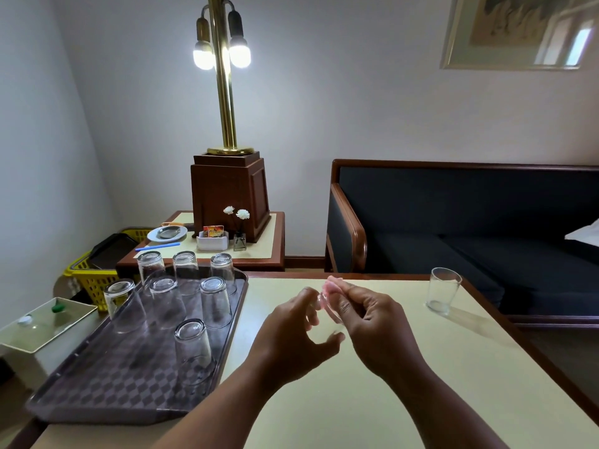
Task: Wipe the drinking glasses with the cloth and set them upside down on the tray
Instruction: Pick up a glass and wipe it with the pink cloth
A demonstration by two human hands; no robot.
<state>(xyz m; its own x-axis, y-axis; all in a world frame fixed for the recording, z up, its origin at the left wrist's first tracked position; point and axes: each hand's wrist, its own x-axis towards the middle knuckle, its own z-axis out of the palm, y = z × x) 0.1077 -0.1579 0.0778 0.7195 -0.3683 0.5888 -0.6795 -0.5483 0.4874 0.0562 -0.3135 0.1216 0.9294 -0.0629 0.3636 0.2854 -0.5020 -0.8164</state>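
Tray point(113, 384), table's point(486, 351) left edge: 7 inverted glasses point(214, 303). Far right corner: 1 upright glass point(443, 291). Left hand point(291, 335) curls round a blurred held glass point(328, 311); right hand point(369, 319) pinches cloth point(334, 284) against it.

1. Cream tabletop point(372, 400) with dark wood edging fills the lower half of the frame.
2. Dark checker-pattern tray point(107, 377) sits on it, lower left. Seven upside-down glasses point(193, 345) stand in the tray.
3. One upright glass point(442, 291) stands directly on the tabletop, right of centre near the far edge, well apart from the tray.
4. Behind, centre left: small side table point(279, 238) carries a wooden lamp base point(230, 196), plate point(167, 234), white holder point(212, 243) and blue stick point(157, 247).
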